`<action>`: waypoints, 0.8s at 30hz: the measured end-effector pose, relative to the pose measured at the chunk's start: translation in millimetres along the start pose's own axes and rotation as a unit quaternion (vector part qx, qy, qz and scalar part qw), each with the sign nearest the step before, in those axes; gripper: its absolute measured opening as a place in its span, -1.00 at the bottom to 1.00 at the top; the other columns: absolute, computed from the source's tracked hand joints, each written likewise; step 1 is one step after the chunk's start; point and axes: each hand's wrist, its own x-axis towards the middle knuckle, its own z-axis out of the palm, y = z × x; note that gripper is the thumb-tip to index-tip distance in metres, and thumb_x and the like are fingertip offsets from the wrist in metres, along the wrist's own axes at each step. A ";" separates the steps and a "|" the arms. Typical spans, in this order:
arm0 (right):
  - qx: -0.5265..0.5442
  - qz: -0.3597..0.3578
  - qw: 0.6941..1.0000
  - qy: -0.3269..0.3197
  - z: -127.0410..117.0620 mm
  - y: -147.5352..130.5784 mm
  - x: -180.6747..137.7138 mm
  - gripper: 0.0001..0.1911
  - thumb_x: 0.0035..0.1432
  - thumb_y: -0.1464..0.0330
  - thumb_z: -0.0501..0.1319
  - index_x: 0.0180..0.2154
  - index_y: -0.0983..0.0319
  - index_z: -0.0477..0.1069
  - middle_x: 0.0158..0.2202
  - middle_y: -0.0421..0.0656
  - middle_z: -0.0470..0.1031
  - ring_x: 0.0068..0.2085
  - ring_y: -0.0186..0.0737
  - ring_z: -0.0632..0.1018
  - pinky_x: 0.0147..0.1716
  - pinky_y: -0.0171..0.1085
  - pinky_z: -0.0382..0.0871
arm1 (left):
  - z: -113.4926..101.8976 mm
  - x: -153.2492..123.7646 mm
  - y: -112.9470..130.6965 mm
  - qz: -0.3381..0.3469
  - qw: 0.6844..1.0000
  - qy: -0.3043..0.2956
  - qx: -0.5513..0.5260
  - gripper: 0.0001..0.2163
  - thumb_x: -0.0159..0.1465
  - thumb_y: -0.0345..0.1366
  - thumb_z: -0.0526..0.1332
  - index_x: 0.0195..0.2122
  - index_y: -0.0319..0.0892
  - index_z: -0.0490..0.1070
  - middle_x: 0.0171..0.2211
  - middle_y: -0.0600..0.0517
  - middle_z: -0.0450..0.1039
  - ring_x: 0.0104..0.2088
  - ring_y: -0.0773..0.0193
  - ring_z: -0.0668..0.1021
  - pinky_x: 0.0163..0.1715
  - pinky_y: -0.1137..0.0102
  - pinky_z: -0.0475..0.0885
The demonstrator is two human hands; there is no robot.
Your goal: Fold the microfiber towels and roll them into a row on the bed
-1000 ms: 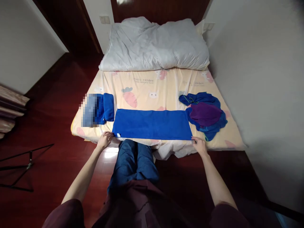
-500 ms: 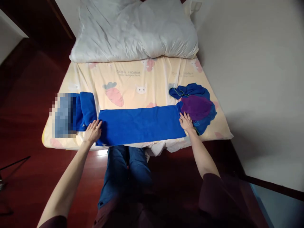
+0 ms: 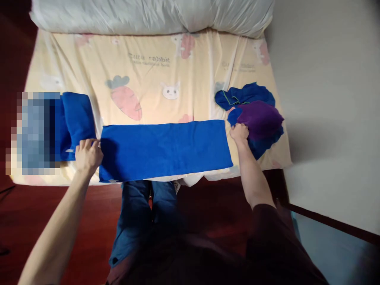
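The blue towel (image 3: 164, 148) looks soft, light and limp, a thick fleecy cloth folded into a long band, so it will likely sag and lose its straight edges if lifted from the middle. It has nothing fragile or slippery about it. The best hold is probably a pinch at the two far corners of its short ends, keeping the band taut between them. It lies flat across the near edge of the bed sheet (image 3: 192, 75), its long side running left to right just in front of the person's knees. The left hand (image 3: 87, 154) rests at the towel's left end, fingers bent down onto the cloth by the far corner. Whether it grips the fabric or only presses on it I cannot tell. The right hand (image 3: 239, 132) is bunched tight at the far right corner and seems to pinch that corner between thumb and fingers. Just beside the left hand sit folded towels (image 3: 77, 116) of the same blue, and touching the right hand is a loose pile of cloths (image 3: 261, 118) in blue and purple. A white duvet (image 3: 148, 16) lies across the head of the bed.
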 end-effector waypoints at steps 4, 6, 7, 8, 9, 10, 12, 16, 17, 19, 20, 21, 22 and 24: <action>0.022 -0.131 0.991 0.034 3.1 -33.9 3.4 -0.53 0.38 0.32 0.05 0.10 0.46 0.55 0.06 0.29 0.53 0.15 0.18 0.45 0.22 0.10 0.32 | 3.8 54.2 9.3 0.047 0.998 -0.025 -0.041 -0.51 0.48 -0.34 -0.07 0.29 -0.43 0.44 0.17 -0.33 0.50 0.14 -0.09 0.48 0.18 0.00 0.43; 0.051 -0.151 0.987 -0.001 6.5 -41.1 8.7 -0.53 0.30 0.28 0.17 0.08 0.44 0.57 0.02 0.24 0.55 0.07 0.11 0.49 0.20 0.03 0.35 | 10.6 81.0 6.6 0.056 0.994 -0.051 -0.072 -0.54 0.43 -0.38 0.03 0.27 -0.51 0.42 0.17 -0.32 0.51 0.11 0.01 0.51 0.25 0.01 0.39; 0.069 -0.144 0.987 -0.013 8.0 -41.9 12.4 -0.54 0.25 0.25 0.22 0.05 0.44 0.59 -0.02 0.22 0.56 0.01 0.08 0.52 0.16 0.01 0.39 | 14.0 93.0 4.1 0.058 0.993 -0.064 -0.084 -0.55 0.40 -0.40 0.09 0.25 -0.55 0.42 0.16 -0.31 0.52 0.11 0.05 0.51 0.29 0.02 0.35; 0.091 -0.134 0.987 -0.023 9.2 -41.0 16.6 -0.54 0.21 0.23 0.27 0.00 0.42 0.61 -0.07 0.18 0.57 -0.05 0.05 0.55 0.11 -0.02 0.43 | 17.2 103.7 1.2 0.058 0.991 -0.071 -0.094 -0.55 0.37 -0.41 0.14 0.22 -0.59 0.42 0.16 -0.30 0.52 0.13 0.09 0.51 0.32 0.02 0.32; 0.118 -0.128 0.984 -0.031 10.2 -38.9 21.0 -0.55 0.18 0.20 0.30 -0.04 0.40 0.63 -0.12 0.13 0.59 -0.11 0.01 0.56 0.04 -0.06 0.47 | 20.1 113.0 -1.9 0.053 0.991 -0.074 -0.103 -0.56 0.36 -0.42 0.17 0.19 -0.62 0.43 0.17 -0.29 0.52 0.15 0.11 0.51 0.34 0.03 0.30; 0.146 -0.127 0.980 -0.039 10.7 -35.9 25.3 -0.55 0.16 0.17 0.33 -0.07 0.38 0.63 -0.18 0.07 0.60 -0.17 -0.03 0.58 -0.03 -0.09 0.50 | 22.7 121.0 -4.9 0.046 0.990 -0.078 -0.111 -0.58 0.36 -0.41 0.19 0.16 -0.64 0.44 0.16 -0.28 0.53 0.16 0.13 0.52 0.34 0.05 0.30; 0.184 -0.135 0.972 -0.051 10.7 -28.7 33.0 -0.56 0.12 0.12 0.35 -0.14 0.36 0.64 -0.32 -0.03 0.61 -0.25 -0.08 0.58 -0.13 -0.15 0.51 | 26.9 133.3 -10.9 0.026 0.987 -0.097 -0.122 -0.61 0.36 -0.40 0.20 0.10 -0.63 0.48 0.11 -0.20 0.59 0.14 0.16 0.56 0.33 0.10 0.34; 0.172 -0.124 0.977 0.007 8.9 -16.1 47.1 -0.64 0.08 0.17 0.38 -0.24 0.35 0.66 -0.38 -0.05 0.63 -0.28 -0.06 0.63 -0.12 -0.16 0.49 | 30.0 151.5 -24.8 0.006 0.984 -0.114 -0.135 -0.54 0.41 -0.26 0.11 -0.05 -0.72 0.51 -0.01 -0.14 0.65 0.15 0.15 0.58 0.30 0.09 0.34; 0.160 -0.108 0.981 0.029 9.0 -14.6 50.9 -0.67 0.08 0.20 0.37 -0.25 0.34 0.66 -0.36 -0.03 0.65 -0.26 -0.04 0.64 -0.09 -0.15 0.50 | 29.5 156.0 -28.0 0.004 0.985 -0.095 -0.143 -0.46 0.44 -0.19 0.06 -0.07 -0.78 0.49 0.00 -0.18 0.63 0.18 0.13 0.56 0.31 0.07 0.32; 0.135 -0.075 0.986 0.061 10.5 -15.5 56.9 -0.70 0.11 0.24 0.32 -0.26 0.34 0.66 -0.32 0.03 0.67 -0.22 0.01 0.65 -0.05 -0.10 0.50 | 27.8 164.4 -30.7 -0.002 0.986 -0.045 -0.161 -0.33 0.48 -0.12 -0.06 -0.07 -0.89 0.42 0.06 -0.27 0.58 0.23 0.10 0.51 0.30 0.03 0.27; 0.123 -0.064 0.988 0.071 12.0 -18.5 57.7 -0.71 0.14 0.26 0.28 -0.25 0.34 0.66 -0.31 0.06 0.67 -0.21 0.04 0.64 -0.03 -0.07 0.50 | 27.0 167.3 -28.9 -0.005 0.985 -0.023 -0.169 -0.31 0.50 -0.11 -0.10 -0.05 -0.92 0.39 0.08 -0.29 0.55 0.25 0.08 0.48 0.30 0.01 0.26; 0.111 -0.058 0.989 0.082 13.9 -23.6 55.9 -0.69 0.17 0.28 0.24 -0.23 0.36 0.66 -0.28 0.11 0.67 -0.18 0.07 0.64 0.00 -0.02 0.49 | 26.4 168.8 -24.2 -0.010 0.984 -0.003 -0.177 -0.32 0.51 -0.13 -0.11 -0.03 -0.94 0.36 0.10 -0.30 0.52 0.28 0.04 0.44 0.30 -0.02 0.24; 0.099 -0.059 0.989 0.097 16.3 -30.9 51.0 -0.66 0.21 0.30 0.20 -0.19 0.38 0.66 -0.22 0.16 0.66 -0.13 0.10 0.63 0.04 0.03 0.48 | 26.2 168.2 -16.5 -0.015 0.982 0.017 -0.186 -0.35 0.53 -0.16 -0.09 0.00 -0.94 0.34 0.13 -0.31 0.49 0.32 0.00 0.39 0.30 -0.06 0.23; 0.079 -0.078 0.984 0.139 22.3 -51.1 30.8 -0.58 0.28 0.32 0.12 0.00 0.42 0.62 0.02 0.28 0.60 0.05 0.18 0.58 0.15 0.14 0.42 | 27.3 159.7 7.2 -0.017 0.978 0.056 -0.202 -0.43 0.53 -0.21 0.02 0.09 -0.88 0.31 0.24 -0.34 0.38 0.40 -0.07 0.26 0.34 -0.11 0.17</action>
